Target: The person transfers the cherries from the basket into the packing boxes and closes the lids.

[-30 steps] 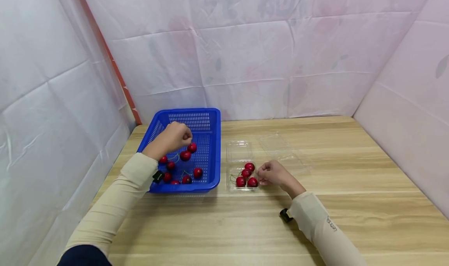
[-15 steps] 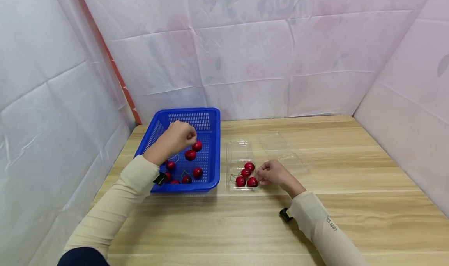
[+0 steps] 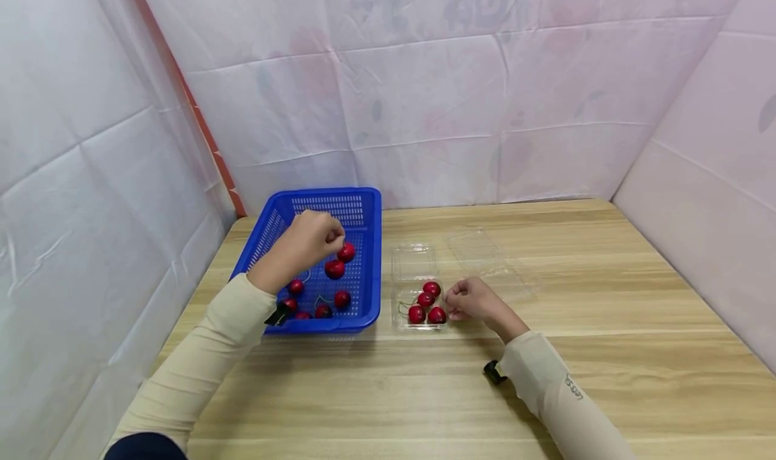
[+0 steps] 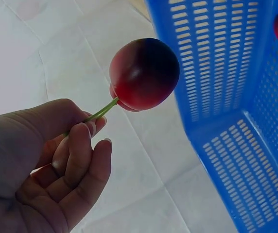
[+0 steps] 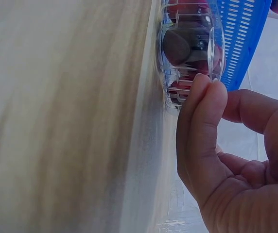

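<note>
My left hand [image 3: 312, 238] is over the blue basket, pinching green stems [image 4: 100, 111] between thumb and fingers. A pair of red cherries [image 3: 335, 269] hangs from them; in the left wrist view the front cherry [image 4: 144, 75] mostly hides the other. More cherries [image 3: 342, 299] lie in the blue basket [image 3: 374, 258]. To its right sits an unlidded clear plastic clamshell box [image 3: 414, 263] with several cherries [image 3: 426, 300] in its near half. At that box's right edge, my right hand [image 3: 475, 304] pinches the rim [image 5: 216, 63] with thumb and fingertips.
Another clear plastic box [image 3: 475, 246], unfolded and hard to make out, lies behind my right hand on the wooden table [image 3: 388, 392]. A pale cloth screen [image 3: 424, 110] surrounds the table at the back and sides.
My left hand has moved a little to the right above the basket, carrying the hanging pair of cherries. The right hand and the clamshell box have stayed in place.
</note>
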Available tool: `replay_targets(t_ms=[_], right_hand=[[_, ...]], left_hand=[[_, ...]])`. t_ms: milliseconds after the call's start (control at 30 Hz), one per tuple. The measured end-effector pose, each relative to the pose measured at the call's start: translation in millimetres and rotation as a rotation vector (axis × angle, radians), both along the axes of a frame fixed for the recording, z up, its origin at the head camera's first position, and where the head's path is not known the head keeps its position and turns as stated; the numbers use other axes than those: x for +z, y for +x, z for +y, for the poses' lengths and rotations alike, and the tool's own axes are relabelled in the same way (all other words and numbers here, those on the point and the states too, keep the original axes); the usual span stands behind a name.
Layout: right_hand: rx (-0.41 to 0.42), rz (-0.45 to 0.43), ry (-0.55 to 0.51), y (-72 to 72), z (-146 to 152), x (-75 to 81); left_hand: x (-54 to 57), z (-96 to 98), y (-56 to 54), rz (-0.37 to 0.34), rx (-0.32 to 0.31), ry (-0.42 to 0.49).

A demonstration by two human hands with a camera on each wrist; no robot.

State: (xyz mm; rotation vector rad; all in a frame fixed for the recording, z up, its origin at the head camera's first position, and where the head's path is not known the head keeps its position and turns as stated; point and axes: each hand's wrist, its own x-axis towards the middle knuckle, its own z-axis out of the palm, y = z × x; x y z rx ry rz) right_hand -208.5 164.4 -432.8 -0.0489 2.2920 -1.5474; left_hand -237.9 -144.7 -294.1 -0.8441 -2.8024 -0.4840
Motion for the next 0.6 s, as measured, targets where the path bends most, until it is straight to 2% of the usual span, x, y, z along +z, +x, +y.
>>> replay_targets(t_ms=[200,433,600], right_hand=[[-0.001,0.002,-0.003,-0.2,-1,-1.1],[0.001,0.005,0.005,-0.7,-2,-1.0],[-0.004,-0.003,0.009,-0.2,-2,-0.4]], left_hand=[[-0.4,6.6,9.3,0.030,-0.012,0.013],[0.0,15.6,20.7,-0.001,-0.021,0.015],[-1.6,19.9,28.1,0.029,-0.042,0.014]])
